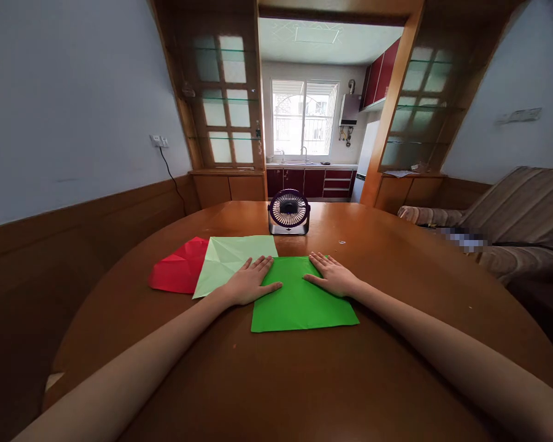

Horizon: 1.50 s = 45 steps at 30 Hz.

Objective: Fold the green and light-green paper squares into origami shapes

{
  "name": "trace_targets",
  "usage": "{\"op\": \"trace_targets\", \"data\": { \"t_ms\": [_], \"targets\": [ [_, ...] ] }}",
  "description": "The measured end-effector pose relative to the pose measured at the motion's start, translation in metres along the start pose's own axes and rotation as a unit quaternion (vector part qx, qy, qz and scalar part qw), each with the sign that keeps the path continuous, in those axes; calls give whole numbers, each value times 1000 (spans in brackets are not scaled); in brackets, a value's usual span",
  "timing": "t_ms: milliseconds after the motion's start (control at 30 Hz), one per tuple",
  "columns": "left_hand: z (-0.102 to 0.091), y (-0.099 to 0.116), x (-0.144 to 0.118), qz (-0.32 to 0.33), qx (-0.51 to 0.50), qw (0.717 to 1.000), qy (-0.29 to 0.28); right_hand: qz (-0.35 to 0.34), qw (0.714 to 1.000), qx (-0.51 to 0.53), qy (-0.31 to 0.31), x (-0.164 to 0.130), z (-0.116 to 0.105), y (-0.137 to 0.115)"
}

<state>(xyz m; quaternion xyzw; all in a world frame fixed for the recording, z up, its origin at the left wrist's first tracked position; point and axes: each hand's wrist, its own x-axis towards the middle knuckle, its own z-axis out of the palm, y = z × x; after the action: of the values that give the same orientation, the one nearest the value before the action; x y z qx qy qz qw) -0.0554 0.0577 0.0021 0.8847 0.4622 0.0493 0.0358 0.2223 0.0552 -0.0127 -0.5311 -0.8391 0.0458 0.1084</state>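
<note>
the near part of the brown table [281, 387] leads to the green sheet [299, 313], which lies flat in the middle, just in front of the person. the left hand [250, 282] spreads over its left side, by the pale green sheet, and the right hand [335, 276] over its right far part; both have fingers outstretched and grasp nothing. judging by how it lies, the green sheet is laid out and being smoothed, with faint creases but no clear fold standing up; what is left to do with it cannot be told. to the left lie the pale green sheet [228, 255] and, farther left, the red sheet [179, 271], both creased, so some folding seems done on them. farther off stands the fan [289, 210], upright on the table, and beyond it the window [304, 116]. counted: two hands, three sheets, one of each colour, one fan, one table and one window.
</note>
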Motion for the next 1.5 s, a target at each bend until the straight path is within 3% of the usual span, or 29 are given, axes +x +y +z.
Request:
{"op": "trace_targets", "data": {
  "t_ms": [267, 400, 500, 567, 667, 800, 1133, 1300, 1500],
  "targets": [
    [0, -1, -1, 6, 3, 1000, 19, -14, 999, -7, 28, -10, -1, 16],
    [-6, 4, -4, 10, 31, 998, 53, -29, 994, -27, 105, -16, -4, 11],
    [-13, 12, -8, 59, 56, 993, 81, -102, 981, -41, 157, -20, -9, 7],
    [-17, 21, -12, 108, 57, 989, 81, -164, 975, -33, 149, -21, -13, 4],
    [-18, 37, -18, 149, 41, 987, 37, -216, 969, -1, 116, -22, -15, 2],
    [-14, 48, -24, 166, 15, 986, -30, -214, 970, 35, 113, -26, -16, 3],
    [-17, 33, -22, 133, 11, 988, -74, -204, 966, 158, 21, -56, -29, 27],
    [-19, 42, -25, 145, 56, 986, -55, -187, 974, 128, 8, -71, -37, 35],
    [-16, 65, -35, 229, 48, 972, -14, -188, 980, 33, 50, -71, -38, 23]
  ]
}}
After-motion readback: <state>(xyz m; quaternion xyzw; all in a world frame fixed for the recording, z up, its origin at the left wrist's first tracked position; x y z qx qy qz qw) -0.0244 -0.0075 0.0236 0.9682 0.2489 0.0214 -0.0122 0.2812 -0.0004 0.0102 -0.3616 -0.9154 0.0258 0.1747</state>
